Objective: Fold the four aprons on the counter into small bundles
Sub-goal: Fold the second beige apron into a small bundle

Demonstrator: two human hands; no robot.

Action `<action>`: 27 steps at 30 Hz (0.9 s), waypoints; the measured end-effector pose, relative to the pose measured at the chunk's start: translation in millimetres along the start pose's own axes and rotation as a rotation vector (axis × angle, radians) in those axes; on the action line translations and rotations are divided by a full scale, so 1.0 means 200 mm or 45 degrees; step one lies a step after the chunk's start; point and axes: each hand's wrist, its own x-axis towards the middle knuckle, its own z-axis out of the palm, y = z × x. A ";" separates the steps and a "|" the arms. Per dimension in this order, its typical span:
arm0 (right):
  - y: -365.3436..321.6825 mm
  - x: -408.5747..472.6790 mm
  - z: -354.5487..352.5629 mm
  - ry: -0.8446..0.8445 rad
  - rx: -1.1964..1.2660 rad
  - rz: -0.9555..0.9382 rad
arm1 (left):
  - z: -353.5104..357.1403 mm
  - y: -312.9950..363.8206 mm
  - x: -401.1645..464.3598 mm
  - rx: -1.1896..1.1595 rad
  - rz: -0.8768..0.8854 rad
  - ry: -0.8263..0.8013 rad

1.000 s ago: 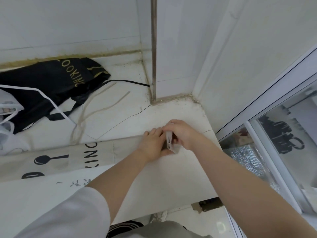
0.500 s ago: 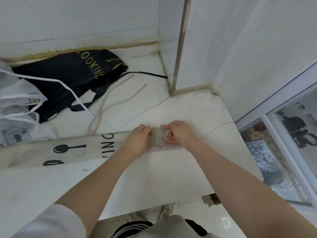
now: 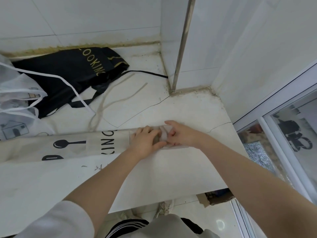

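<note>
The beige apron (image 3: 72,146) lies as a long, narrow folded strip across the front of the white counter (image 3: 180,169), its right end under both hands. The right hand (image 3: 181,135) pinches that end with curled fingers and turns it over toward the left; the left hand (image 3: 145,140) rests on the strip just beside the turn, fingers fairly straight and pressing the cloth flat.

The step in hand is judged to be the first roll or fold from the strip's end. It is done well if the turned edge is kept square to the strip's long sides and the cloth just ahead of it is held flat — a skewed first turn would be carried through the whole bundle. The loose beige ties (image 3: 109,102) trailing toward the back are best gathered in before the roll reaches them.

Against the frame half a second earlier, the two hands are drawn closer — almost touching — and the right end is turned further over. The black apron (image 3: 68,73) and the white apron (image 3: 18,107) at the back left are unchanged, neither yet bundled.
</note>
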 end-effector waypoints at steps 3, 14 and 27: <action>0.08 0.01 -0.05 0.496 -0.119 0.057 | 0.01 0.03 0.02 -0.053 -0.071 0.004; 0.08 -0.04 0.00 0.583 0.501 0.217 | -0.05 0.10 0.11 0.061 -0.153 -0.139; -0.29 0.00 0.28 0.538 0.505 0.144 | -0.15 -0.01 0.01 -0.078 0.165 -0.278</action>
